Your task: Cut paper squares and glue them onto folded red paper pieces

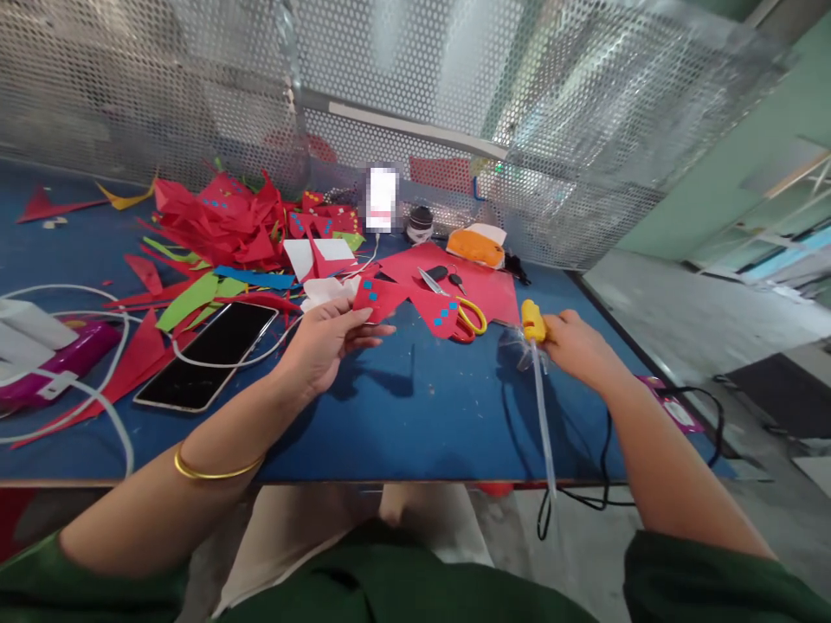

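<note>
Evidently, the bow-shaped red paper cutout with small blue diamonds should be very light and limp, easily creased, and weakest at its narrow waist; a broad end near the edge looks the safest place to hold. It is smooth and flat-looking, with diamond rows on both flared ends, though whether it is one piece I cannot tell for sure. It is at the middle of the scene, its left end pinched between the thumb and fingers of the left hand. To the right, the right hand is curled around a yellow plastic glue gun with a long clear stick. Just beside the cutout's right end are red-and-yellow-handled scissors; farther left lies a heaped pile of red paper pieces, with a black-screened phone nearer, all on the blue tabletop.
</note>
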`<state>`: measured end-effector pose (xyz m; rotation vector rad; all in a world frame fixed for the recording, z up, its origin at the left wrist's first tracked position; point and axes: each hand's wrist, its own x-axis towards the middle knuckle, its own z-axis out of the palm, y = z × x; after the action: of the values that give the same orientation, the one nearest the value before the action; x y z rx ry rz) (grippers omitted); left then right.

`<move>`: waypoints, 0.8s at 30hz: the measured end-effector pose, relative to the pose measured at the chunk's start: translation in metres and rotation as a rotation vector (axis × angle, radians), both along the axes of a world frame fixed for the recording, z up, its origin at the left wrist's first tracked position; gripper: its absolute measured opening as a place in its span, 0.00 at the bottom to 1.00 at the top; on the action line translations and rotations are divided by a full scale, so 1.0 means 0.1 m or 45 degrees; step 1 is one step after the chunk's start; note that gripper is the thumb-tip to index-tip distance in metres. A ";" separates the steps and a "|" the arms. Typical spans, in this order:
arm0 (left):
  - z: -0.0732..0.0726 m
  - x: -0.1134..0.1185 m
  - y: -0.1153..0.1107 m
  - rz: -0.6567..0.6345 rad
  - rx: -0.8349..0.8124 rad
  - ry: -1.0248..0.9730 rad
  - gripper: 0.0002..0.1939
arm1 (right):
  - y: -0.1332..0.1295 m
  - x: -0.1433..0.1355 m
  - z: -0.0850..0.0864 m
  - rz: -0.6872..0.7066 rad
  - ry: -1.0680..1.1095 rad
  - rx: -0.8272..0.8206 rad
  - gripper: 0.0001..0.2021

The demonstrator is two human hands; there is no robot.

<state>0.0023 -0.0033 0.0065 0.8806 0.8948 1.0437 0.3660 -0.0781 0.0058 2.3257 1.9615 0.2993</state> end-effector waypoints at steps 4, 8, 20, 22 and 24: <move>0.03 -0.02 0.03 0.028 0.007 -0.034 0.04 | 0.04 0.05 -0.06 0.009 0.019 -0.037 0.12; 0.10 -0.09 0.05 0.076 0.005 -0.064 0.03 | 0.07 0.12 -0.11 0.054 0.053 -0.053 0.11; 0.15 -0.37 0.37 0.374 0.010 -0.281 0.08 | 0.24 -0.64 0.35 0.555 0.355 0.346 0.11; 0.09 -0.37 0.38 0.369 -0.016 -0.296 0.07 | 0.38 -1.06 0.39 0.810 0.447 0.355 0.12; 0.04 -0.37 0.38 0.373 0.008 -0.320 0.07 | 0.56 -1.45 0.38 0.986 0.463 0.285 0.12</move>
<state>-0.0347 0.0346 0.0102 0.6159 0.8221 1.3777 0.2207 -0.0220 0.0442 1.6866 3.0990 0.1431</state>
